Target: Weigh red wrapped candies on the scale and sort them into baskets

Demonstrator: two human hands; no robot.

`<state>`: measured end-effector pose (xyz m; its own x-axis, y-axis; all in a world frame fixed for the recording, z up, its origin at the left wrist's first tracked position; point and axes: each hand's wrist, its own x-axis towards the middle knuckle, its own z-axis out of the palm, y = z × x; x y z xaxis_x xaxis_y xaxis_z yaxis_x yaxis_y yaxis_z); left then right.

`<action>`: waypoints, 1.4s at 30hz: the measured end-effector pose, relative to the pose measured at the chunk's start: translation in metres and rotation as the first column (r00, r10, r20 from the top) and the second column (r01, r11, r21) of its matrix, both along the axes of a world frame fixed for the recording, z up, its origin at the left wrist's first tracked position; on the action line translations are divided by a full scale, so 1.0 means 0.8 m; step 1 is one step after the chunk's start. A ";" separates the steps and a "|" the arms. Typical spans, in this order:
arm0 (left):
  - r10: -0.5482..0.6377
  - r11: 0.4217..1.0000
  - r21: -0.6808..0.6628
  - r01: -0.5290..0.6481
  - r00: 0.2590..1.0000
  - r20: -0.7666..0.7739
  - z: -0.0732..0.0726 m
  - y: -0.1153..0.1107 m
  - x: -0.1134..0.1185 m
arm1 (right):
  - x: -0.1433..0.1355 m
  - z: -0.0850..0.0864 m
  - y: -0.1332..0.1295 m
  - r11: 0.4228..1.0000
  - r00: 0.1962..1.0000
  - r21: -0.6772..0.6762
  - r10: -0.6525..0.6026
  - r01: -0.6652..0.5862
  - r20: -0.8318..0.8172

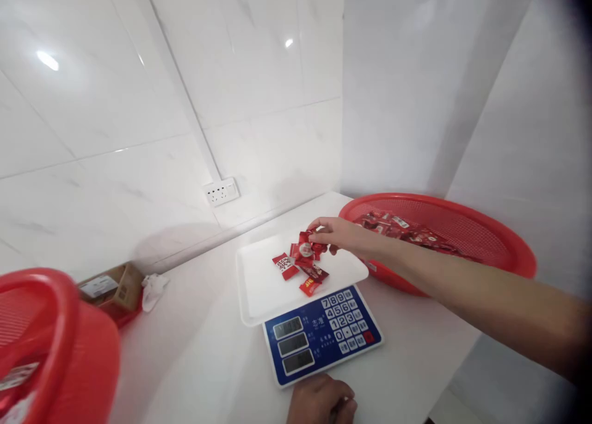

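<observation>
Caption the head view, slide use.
Right hand touching red packets on a white scale tray, left hand near the blue panel.

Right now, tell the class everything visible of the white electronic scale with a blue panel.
The white electronic scale with a blue panel stands on a white table. Its shallow, plastic-looking white tray bears red-wrapped packets, the right hand at them. Three grey displays, unreadable, sit beside pale keys, one red. The left hand is by its front edge; contact is unclear.
</observation>
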<state>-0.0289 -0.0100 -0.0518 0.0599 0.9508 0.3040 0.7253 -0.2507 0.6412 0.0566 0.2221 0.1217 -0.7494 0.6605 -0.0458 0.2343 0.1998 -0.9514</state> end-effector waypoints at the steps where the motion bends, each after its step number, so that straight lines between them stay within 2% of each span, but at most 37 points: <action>1: -0.002 1.000 -0.012 0.002 1.000 0.014 0.001 0.000 0.000 | -0.008 -0.003 -0.004 1.000 1.000 0.006 0.005 -0.005 -0.003; 4: 0.004 0.999 -0.038 -0.002 0.999 0.052 0.004 -0.001 0.001 | -0.019 -0.012 -0.010 0.998 1.000 0.056 -0.013 0.015 -0.025; 7: 0.036 0.999 -0.040 -0.033 0.996 0.076 0.009 -0.004 0.003 | -0.010 -0.020 -0.010 0.993 0.997 0.107 -0.049 0.056 -0.065; 10: 0.023 0.997 -0.072 -0.019 0.998 0.051 0.019 -0.007 0.005 | 0.015 -0.022 -0.011 0.986 0.988 0.117 -0.107 0.120 -0.113; 13: -0.015 0.994 -0.104 0.017 1.000 0.021 0.027 -0.008 0.004 | 0.048 -0.018 -0.017 0.969 0.960 0.052 -0.229 0.240 -0.163; 18: -0.025 0.995 -0.095 0.026 1.000 0.012 0.027 -0.009 0.002 | 0.105 -0.017 -0.017 0.875 0.870 0.035 -0.474 0.482 -0.140; 21: -0.027 0.996 -0.087 0.028 1.000 0.005 0.026 -0.009 0.002 | 0.137 -0.024 -0.003 0.806 0.819 0.144 -0.563 0.573 -0.108; 25: -0.027 0.996 -0.084 0.027 1.000 0.001 0.026 -0.009 0.003 | 0.173 -0.037 0.023 0.721 0.796 0.388 -0.603 0.573 -0.056; 28: -0.025 0.995 -0.094 0.025 1.000 0.001 0.027 -0.009 0.003 | 0.188 -0.044 0.032 0.706 0.798 0.433 -0.601 0.561 -0.054; 34: -0.021 0.994 -0.105 0.023 1.000 0.020 0.026 -0.010 0.003 | 0.180 -0.040 0.018 0.729 0.825 0.425 -0.559 0.537 -0.084; 37: -0.020 0.994 -0.109 0.023 0.999 0.026 0.026 -0.010 0.003 | 0.154 -0.037 0.002 0.757 0.865 0.462 -0.499 0.461 -0.045; 42: -0.013 0.994 -0.110 0.016 1.000 0.027 0.029 -0.010 0.004 | 0.091 -0.038 -0.017 0.798 0.947 0.547 -0.320 0.252 0.031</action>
<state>-0.0255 -0.0181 -0.0289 0.0671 0.9777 0.1990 0.7049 -0.1876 0.6841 0.1298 0.2083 0.0915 -0.5341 0.7906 0.2996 0.4622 0.5698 -0.6795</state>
